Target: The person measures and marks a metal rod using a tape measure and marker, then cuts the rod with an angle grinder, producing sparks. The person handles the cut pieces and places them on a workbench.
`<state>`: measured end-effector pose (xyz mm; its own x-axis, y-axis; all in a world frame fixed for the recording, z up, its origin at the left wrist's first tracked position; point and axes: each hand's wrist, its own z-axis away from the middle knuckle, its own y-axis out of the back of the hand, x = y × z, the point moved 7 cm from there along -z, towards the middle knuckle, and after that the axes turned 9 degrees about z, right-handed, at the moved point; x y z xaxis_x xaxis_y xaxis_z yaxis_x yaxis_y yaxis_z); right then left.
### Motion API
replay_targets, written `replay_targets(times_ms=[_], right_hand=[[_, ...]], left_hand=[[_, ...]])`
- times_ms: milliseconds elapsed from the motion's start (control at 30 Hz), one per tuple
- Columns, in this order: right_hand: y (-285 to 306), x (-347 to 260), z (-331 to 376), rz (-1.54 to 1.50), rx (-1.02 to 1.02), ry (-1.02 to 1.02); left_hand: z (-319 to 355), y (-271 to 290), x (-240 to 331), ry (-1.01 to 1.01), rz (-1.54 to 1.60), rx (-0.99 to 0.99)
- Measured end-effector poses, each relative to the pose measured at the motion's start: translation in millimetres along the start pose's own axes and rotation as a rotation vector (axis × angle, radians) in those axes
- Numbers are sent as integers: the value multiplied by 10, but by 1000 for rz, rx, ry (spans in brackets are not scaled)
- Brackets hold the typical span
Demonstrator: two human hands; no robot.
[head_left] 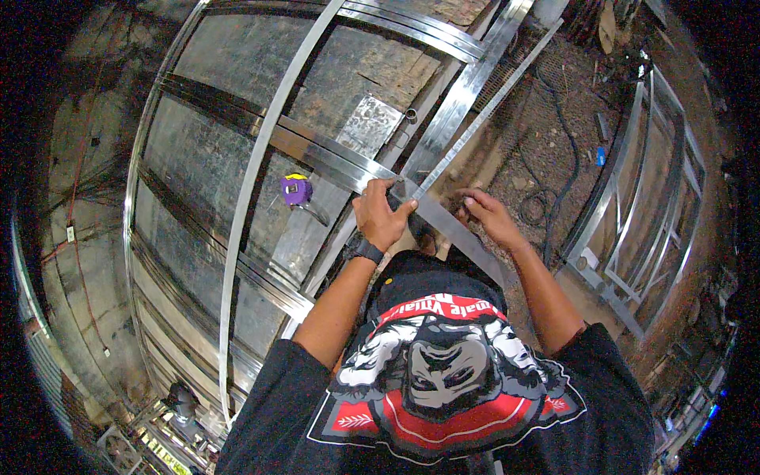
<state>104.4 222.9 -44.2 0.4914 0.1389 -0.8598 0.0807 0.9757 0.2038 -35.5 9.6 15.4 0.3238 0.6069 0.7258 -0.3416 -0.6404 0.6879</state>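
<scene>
My left hand, a dark band on its wrist, grips one end of a flat grey metal bar, with the thumb on top and fingers at the far edge. A narrow pale metal strip meets the bar there at an angle and runs away to the upper right. This corner lies against a shiny metal crossbar of a large frame. Beyond the bar, my right hand hovers with curled fingers pinched together; what they hold, if anything, I cannot make out.
A purple and yellow tape measure rests on the panel inside the frame. A long pale strip crosses the frame. Dark cable winds over the ground near a small blue object. Another metal frame lies at the right.
</scene>
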Motion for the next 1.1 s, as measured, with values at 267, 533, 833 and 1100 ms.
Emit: replay_targets(times_ms=[267,533,833,1100], right_hand=[[-351,-370,-382,122,-87,48],[-389,-316,-482,80,-94,61],[-451,-205,-539,-87,-148,-35],[-463,-214,-572,-90,-181,-55]], left_hand=[[2,3,-19,23,33,-19],[-10,7,-14,9,38,-17],[0,4,-4,1,18,-12],[0,0,-22,-1,24,-9]])
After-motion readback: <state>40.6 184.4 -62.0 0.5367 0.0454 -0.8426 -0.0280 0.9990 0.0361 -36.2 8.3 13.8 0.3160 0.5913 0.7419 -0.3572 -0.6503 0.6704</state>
